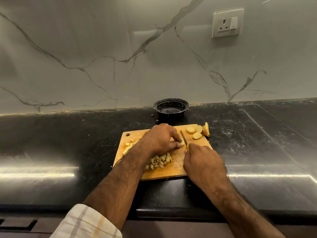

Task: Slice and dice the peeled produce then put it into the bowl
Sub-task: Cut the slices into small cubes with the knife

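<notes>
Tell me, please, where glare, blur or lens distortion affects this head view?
Head view: bright glare streaks on the black countertop at both sides; the right hand holding the knife shows slight motion blur; the wide-angle lens bows the counter edge; the black bowl stays dim yet readable.

My black stone worktop (68, 134) has the wooden cutting board (171, 172) near its front edge, with the black bowl (171, 109) right at the back edge against the wall.

Pale diced pieces (160, 161) heaped on board, round slices (197, 131) near, black bowl (170, 109) seemingly empty behind
</notes>
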Available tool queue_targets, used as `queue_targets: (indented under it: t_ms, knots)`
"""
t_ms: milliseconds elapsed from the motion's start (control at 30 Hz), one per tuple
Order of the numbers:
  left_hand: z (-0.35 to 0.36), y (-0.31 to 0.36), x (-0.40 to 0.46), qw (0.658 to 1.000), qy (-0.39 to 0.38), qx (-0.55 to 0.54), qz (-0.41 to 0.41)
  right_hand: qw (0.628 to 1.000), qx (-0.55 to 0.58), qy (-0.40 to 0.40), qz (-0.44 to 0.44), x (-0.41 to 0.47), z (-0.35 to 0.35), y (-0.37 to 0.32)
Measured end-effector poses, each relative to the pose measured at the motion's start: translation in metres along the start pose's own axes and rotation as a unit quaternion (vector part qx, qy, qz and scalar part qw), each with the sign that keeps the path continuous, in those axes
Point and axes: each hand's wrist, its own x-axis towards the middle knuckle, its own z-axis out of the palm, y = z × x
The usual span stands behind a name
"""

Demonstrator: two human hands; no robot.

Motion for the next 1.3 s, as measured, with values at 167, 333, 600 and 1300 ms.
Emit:
queue_targets:
  t_ms: [167, 333, 600, 1300]
  knots:
    - [-0.001, -0.001, 0.000, 1.000, 0.004, -0.018, -0.007, 1.000, 0.002, -0.002, -0.008, -0.011, 0.006, 0.001]
    - [-0.001, -0.002, 0.001, 1.000, -0.004, -0.027, -0.005, 1.000, -0.002, -0.024, -0.016, -0.010, 0.005, -0.002]
    - [-0.004, -0.001, 0.002, 0.999, -0.023, -0.049, -0.005, 0.998, -0.038, -0.040, -0.021, 0.002, -0.008, -0.011]
    - [-0.004, -0.002, -0.002, 0.994, 0.005, -0.105, -0.024, 1.000, -0.005, -0.024, -0.012, -0.005, 0.002, -0.008]
